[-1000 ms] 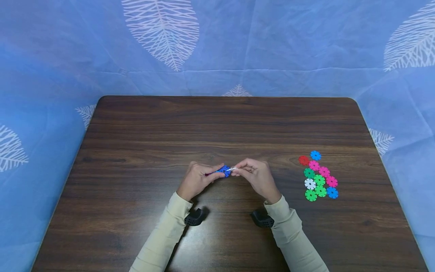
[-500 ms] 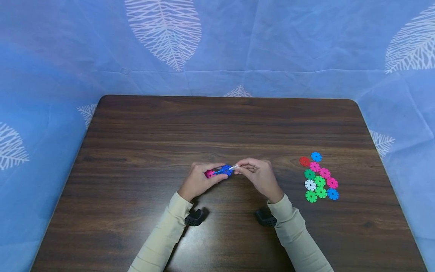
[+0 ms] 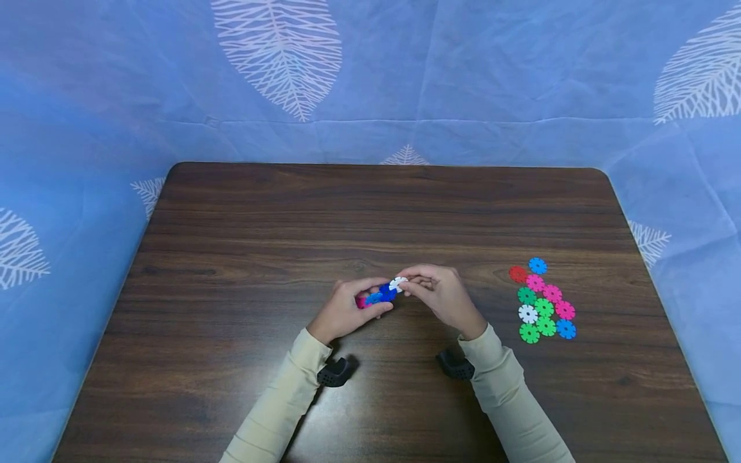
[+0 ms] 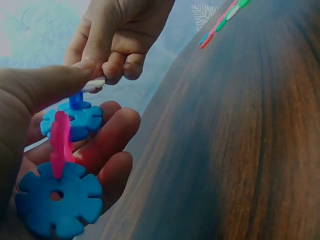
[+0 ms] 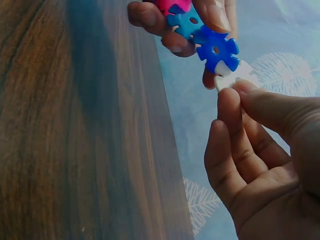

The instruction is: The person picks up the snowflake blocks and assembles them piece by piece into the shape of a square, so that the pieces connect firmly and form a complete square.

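Observation:
A chain of notched plastic discs lies in my left hand [image 3: 341, 314], held between the thumb and curled fingers. In the left wrist view the chain begins with a blue disc [image 4: 59, 200]. A pink disc [image 4: 61, 140] and a light blue disc [image 4: 75, 120] follow, each set crosswise to its neighbour. At the far end sits a dark blue disc [image 5: 218, 50], under the left fingertips. My right hand [image 3: 447, 297] pinches a white disc [image 3: 397, 284] between thumb and forefinger. The white disc meets the dark blue disc's edge and appears slotted into it; fingertips cover part of it.
On the right of the brown wooden table [image 3: 278, 218] lies a flat group of loose discs: a red disc [image 3: 518, 274], a white disc [image 3: 527, 314], and several pink, green and blue ones. A blue leaf-patterned cloth [image 3: 492, 77] hangs behind the table.
The white disc has turned from edge-on to show its face in the head view. My left hand has shifted slightly right and tilted the chain, its fingers lower on it. The loose discs stay put.

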Demonstrator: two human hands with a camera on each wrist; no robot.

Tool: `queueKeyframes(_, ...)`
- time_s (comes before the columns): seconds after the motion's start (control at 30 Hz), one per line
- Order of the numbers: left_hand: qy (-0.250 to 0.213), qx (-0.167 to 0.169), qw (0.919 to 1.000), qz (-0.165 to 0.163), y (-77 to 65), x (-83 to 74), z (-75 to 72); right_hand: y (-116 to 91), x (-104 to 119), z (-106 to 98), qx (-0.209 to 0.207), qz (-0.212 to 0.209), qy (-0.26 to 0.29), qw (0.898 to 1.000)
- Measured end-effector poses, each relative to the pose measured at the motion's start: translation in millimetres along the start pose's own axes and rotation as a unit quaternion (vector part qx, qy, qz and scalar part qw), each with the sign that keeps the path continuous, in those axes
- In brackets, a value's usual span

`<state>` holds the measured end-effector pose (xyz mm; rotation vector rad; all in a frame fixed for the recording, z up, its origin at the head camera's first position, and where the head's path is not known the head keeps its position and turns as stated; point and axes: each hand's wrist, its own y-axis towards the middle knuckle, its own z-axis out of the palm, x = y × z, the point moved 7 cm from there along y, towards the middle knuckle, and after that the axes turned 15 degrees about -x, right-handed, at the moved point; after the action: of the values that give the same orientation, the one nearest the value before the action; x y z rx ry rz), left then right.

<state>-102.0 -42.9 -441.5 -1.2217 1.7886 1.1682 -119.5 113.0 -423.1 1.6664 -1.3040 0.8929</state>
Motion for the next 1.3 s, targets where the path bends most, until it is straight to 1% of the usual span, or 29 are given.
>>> queueKeyframes(0.1,0.004,0.000,1.0000,-0.003,-0.7,0.0,1.2,0,2,0,0.008,0.002,-0.009,1.000)
queueKeyframes(0.23,0.008,0.001,0.9998,-0.019,-0.8,0.1,4.1,0,3,0,0.013,0.000,-0.022,1.000)
queueKeyframes(0.4,-0.013,0.009,0.9991,-0.039,-1.0,0.5,9.8,-1,2,0,0.019,0.005,-0.028,0.999)
queueKeyframes(0.47,-0.028,0.020,0.9978,-0.056,-2.0,2.6,12.8,0,1,-1,0.017,0.001,-0.024,1.000)
queueKeyframes(0.53,-0.042,0.026,0.9956,-0.079,-2.9,6.1,14.9,0,1,-8,0.007,-0.004,-0.022,1.000)
queueKeyframes(0.63,-0.083,0.022,0.9880,-0.128,-4.3,13.2,16.3,2,-1,-26,-0.026,-0.013,-0.025,0.999)
queueKeyframes(0.7,-0.108,0.003,0.9824,-0.152,-4.3,17.1,14.2,2,-3,-44,-0.053,-0.013,-0.031,0.998)
queueKeyframes(0.77,-0.130,-0.020,0.9769,-0.168,-4.0,20.5,11.1,1,-7,-63,-0.079,-0.020,-0.039,0.996)
queueKeyframes(0.83,-0.149,-0.041,0.9725,-0.174,-2.9,22.4,8.0,-1,-11,-83,-0.107,-0.025,-0.050,0.993)
queueKeyframes(0.9,-0.171,-0.055,0.9668,-0.182,-2.0,23.9,6.6,-4,-18,-101,-0.134,-0.026,-0.070,0.988)
queueKeyframes(0.97,-0.198,-0.064,0.9582,-0.196,-1.0,25.7,5.5,-9,-24,-114,-0.153,-0.026,-0.096,0.983)
queueKeyframes(1.1,-0.229,-0.082,0.9423,-0.230,-0.5,27.9,3.3,-20,-37,-132,-0.174,-0.022,-0.150,0.973)
queueKeyframes(1.17,-0.235,-0.087,0.9379,-0.239,-0.3,28.3,2.7,-26,-43,-141,-0.181,-0.018,-0.179,0.967)
queueKeyframes(1.3,-0.229,-0.096,0.9350,-0.253,0.7,31.7,-0.4,-40,-52,-163,-0.205,0.007,-0.237,0.950)
